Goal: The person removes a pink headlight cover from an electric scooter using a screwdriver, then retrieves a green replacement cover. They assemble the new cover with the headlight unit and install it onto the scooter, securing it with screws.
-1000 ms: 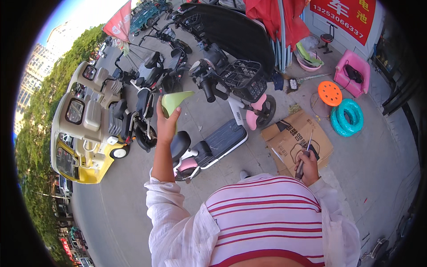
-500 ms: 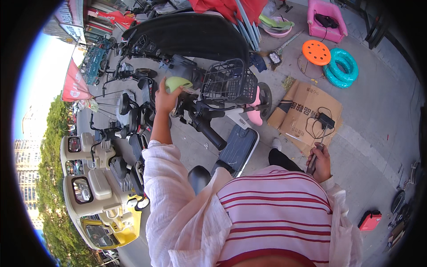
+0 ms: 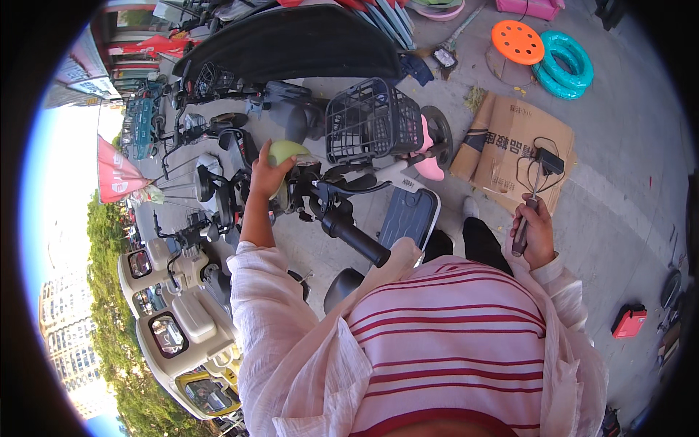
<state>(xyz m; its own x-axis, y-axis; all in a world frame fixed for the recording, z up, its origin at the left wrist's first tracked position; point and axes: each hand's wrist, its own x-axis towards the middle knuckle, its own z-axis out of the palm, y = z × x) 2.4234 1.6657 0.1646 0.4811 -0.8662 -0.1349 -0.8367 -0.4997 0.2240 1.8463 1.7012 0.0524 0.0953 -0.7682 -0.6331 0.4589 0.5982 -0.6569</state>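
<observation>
My left hand (image 3: 266, 172) grips a light green plastic piece (image 3: 284, 152) over the head of a white and pink electric scooter, just left of its black handlebar (image 3: 348, 231) and below the wire basket (image 3: 370, 120). The piece partly hides what lies beneath it. My right hand (image 3: 536, 231) is closed round the dark handle of a screwdriver (image 3: 521, 234), its shaft pointing forward over the cardboard (image 3: 499, 129). A black adapter with a looped cable (image 3: 550, 162) lies on the cardboard behind the shaft.
Parked scooters (image 3: 212, 186) and a cream and yellow three-wheeler (image 3: 189, 317) stand to my left. A black curved cover (image 3: 284, 40) is behind the basket. An orange stool (image 3: 518, 40), teal rings (image 3: 564, 65) and a red case (image 3: 629, 320) sit to the right.
My view has tilted as I stepped in closer to the scooter. My left hand has brought the green piece down to the handlebar area. My right hand has risen with the screwdriver.
</observation>
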